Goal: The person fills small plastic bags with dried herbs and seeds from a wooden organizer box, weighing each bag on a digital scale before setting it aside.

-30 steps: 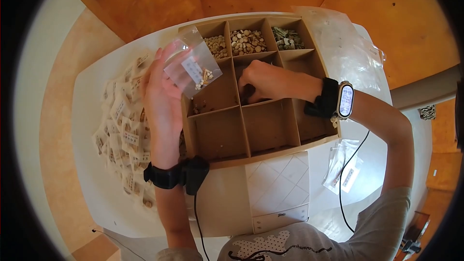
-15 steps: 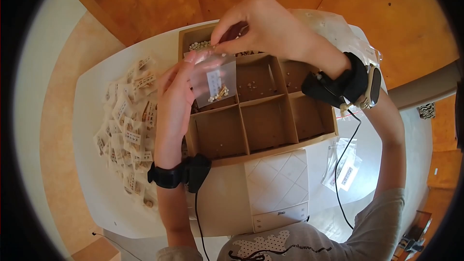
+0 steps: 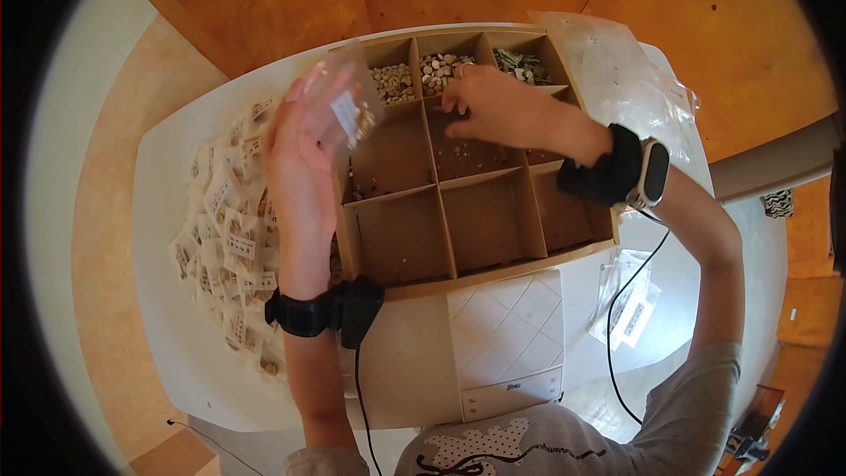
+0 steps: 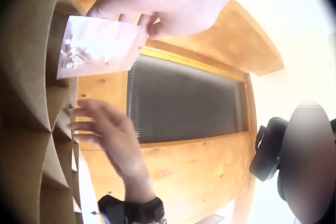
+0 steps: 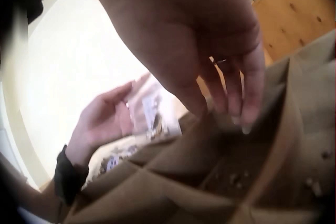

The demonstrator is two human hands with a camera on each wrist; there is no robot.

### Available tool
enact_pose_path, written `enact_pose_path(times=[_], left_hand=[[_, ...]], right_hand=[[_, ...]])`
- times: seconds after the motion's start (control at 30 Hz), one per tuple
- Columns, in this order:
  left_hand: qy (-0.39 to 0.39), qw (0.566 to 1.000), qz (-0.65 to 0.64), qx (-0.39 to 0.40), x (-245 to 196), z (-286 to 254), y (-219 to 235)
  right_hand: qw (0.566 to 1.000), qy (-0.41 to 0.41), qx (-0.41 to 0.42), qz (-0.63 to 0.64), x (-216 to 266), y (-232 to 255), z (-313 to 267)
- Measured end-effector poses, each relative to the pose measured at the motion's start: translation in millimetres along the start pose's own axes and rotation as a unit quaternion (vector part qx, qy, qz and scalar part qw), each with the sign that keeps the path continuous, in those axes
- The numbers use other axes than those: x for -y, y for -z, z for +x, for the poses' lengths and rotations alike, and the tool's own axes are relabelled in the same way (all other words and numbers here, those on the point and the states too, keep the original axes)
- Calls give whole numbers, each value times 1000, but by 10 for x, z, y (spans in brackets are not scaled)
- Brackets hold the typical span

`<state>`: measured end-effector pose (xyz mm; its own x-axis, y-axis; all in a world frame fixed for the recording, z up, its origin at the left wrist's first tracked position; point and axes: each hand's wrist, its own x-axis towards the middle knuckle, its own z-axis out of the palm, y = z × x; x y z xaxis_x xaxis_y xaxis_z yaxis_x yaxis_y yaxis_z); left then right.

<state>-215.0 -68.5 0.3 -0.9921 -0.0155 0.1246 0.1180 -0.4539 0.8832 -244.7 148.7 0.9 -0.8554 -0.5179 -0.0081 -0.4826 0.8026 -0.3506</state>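
Observation:
My left hand (image 3: 300, 167) pinches a small clear plastic bag (image 3: 359, 88) with a white label, above the left side of a divided cardboard box (image 3: 480, 276). Small pale and orange-brown pieces (image 4: 77, 58) lie gathered in the bag. Over the box's middle compartment, my right hand (image 3: 511, 110) hovers with its fingers loosely bent. Nothing shows between those fingers (image 5: 252, 98) in the right wrist view. A few crumbs (image 3: 463, 152) dot the floor of that compartment.
The back row holds pale beige pieces (image 3: 392, 82), round slices (image 3: 438, 73) and green leafy bits (image 3: 522, 66). Many filled, labelled packets (image 3: 225, 229) are heaped left of the box. Clear plastic bags (image 3: 617, 79) lie at right, and labelled sachets (image 3: 627, 304) nearer the front.
My right hand rose from the middle compartment to the bag's mouth, then came back down over that compartment. My left hand and the bag shifted right, then back left.

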Motion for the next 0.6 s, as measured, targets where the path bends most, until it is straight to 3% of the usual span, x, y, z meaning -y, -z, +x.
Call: enact_pose_path(times=[0.03,0.13,0.23,0.33,0.43,0.53,0.6], left_hand=[[-34,999,1,-2,-20,0,-14],[-110,990,90,-23,-141,-71,-120],[-67,987,140,-30,-83,-30,-44],[-81,994,74,-13,-86,-50,-136],[-80,995,54,-5,-58,-17,-71],[-53,999,-10,10,-51,-7,-47],[-9,999,-41,16,-61,-8,-40]], right_hand=[[999,29,-14,-26,40,-43,-45],[997,14,18,-76,121,-39,-92],[984,-34,160,-69,231,-8,-130],[989,-62,129,-26,163,-174,-146],[993,59,85,49,66,-294,-107],[990,94,103,33,14,-324,-64],[983,92,134,89,-6,-338,-66]])
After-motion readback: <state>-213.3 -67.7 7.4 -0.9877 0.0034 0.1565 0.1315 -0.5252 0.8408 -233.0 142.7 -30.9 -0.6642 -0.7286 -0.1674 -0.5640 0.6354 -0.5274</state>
